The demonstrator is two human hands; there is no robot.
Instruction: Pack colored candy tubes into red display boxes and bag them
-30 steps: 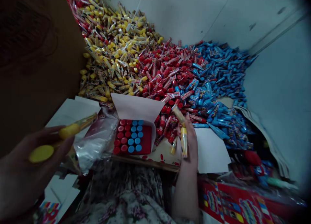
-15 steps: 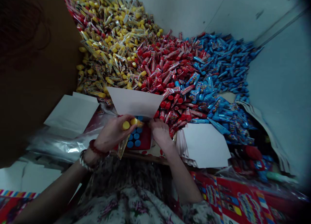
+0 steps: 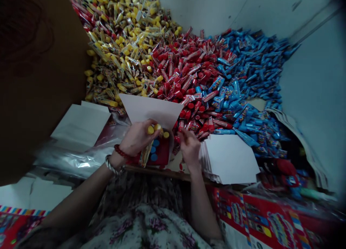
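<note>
A small box with its white flap (image 3: pixel 152 109) raised stands in front of me, several round blue caps (image 3: pixel 154 150) upright in rows against its red inside (image 3: pixel 163 153). My left hand (image 3: pixel 136 138) is closed around yellow-capped tubes (image 3: pixel 150 130) in clear wrappers, over the box's left side. A separate yellow cap (image 3: pixel 165 134) shows at the box's far right corner. Right of the box, my right hand (image 3: pixel 190 150) has thumb and fingers drawn together at the near edge of the red tubes (image 3: pixel 198 106). What lies between those fingertips is too small to make out.
Behind the box lie heaps of yellow tubes (image 3: pixel 129 40) and blue tubes (image 3: pixel 251 61). White card stacks (image 3: pixel 231 159) sit at right and white sheets (image 3: pixel 81 126) at left, beside clear plastic (image 3: pixel 78 160). A brown carton wall (image 3: pixel 40 79) rises at far left.
My right hand has moved from the box's right side out toward the red tubes. My left hand has shifted right, over the box. A yellow cap now shows inside the box's far right corner.
</note>
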